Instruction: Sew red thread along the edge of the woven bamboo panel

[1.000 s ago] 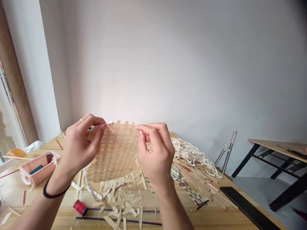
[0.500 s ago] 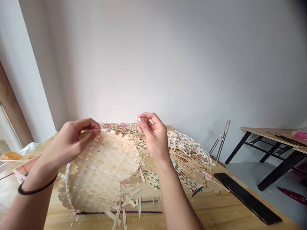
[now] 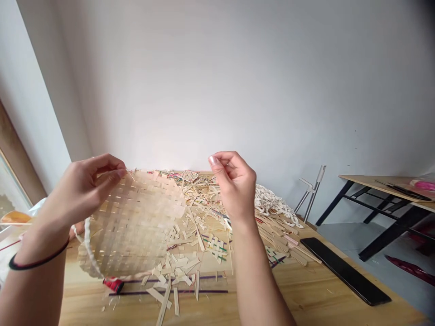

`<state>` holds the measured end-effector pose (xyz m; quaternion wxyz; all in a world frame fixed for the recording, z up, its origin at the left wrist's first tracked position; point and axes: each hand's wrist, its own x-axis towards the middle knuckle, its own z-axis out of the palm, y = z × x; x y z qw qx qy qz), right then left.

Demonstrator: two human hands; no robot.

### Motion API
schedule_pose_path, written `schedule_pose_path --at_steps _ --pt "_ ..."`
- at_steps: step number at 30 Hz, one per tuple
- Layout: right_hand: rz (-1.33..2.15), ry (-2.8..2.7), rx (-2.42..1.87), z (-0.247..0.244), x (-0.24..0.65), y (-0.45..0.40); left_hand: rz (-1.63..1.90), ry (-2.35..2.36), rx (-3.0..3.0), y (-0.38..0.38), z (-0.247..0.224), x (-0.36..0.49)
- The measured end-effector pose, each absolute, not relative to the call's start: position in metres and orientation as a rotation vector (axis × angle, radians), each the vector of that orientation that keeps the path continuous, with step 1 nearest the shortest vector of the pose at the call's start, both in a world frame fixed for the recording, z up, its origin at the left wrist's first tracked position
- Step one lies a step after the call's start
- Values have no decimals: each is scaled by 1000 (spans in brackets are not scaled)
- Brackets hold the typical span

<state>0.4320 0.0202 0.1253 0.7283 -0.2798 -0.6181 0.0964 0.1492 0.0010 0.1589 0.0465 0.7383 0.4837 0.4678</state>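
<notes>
My left hand (image 3: pixel 90 181) pinches the upper left edge of a round, pale woven bamboo sheet (image 3: pixel 139 222) and holds it tilted up off the table. A fine thread-like line shows near those fingertips. A white cord edging (image 3: pixel 89 246) runs down the sheet's left rim. At its lower edge lies a small red spool (image 3: pixel 113 285). My right hand (image 3: pixel 236 185) is raised to the right, apart from the sheet, thumb and forefinger pressed together; anything between them is too fine to make out.
Cut bamboo scraps (image 3: pixel 181 267) litter the wooden table (image 3: pixel 288 308). A white braided cord heap (image 3: pixel 275 201), flat bamboo strips (image 3: pixel 273 233) and a long black bar (image 3: pixel 345 271) lie to the right. Beyond stands a second table (image 3: pixel 384 188); a wall rises behind.
My right hand has moved up and right, away from the sheet. My left hand and the sheet have shifted left, and the red spool has come into view below.
</notes>
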Motion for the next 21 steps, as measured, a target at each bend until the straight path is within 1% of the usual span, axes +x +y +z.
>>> schedule_pose_path --at_steps 4,7,12,14,19,21 --pt "199 -1454 -728 137 441 -10 1664 1648 2215 2 160 144" --pt "277 -1595 -755 145 445 -37 1844 1737 2182 6 157 140" --pt "430 -1837 -713 154 450 -68 1963 1794 2061 5 157 135" --pt "366 -1787 -725 154 454 -69 2020 1734 1928 3 158 133" --pt "60 -1480 -892 146 476 -48 2073 1504 1618 3 164 117" --pt "30 -1401 -928 143 493 -39 2072 1483 1528 8 165 108"
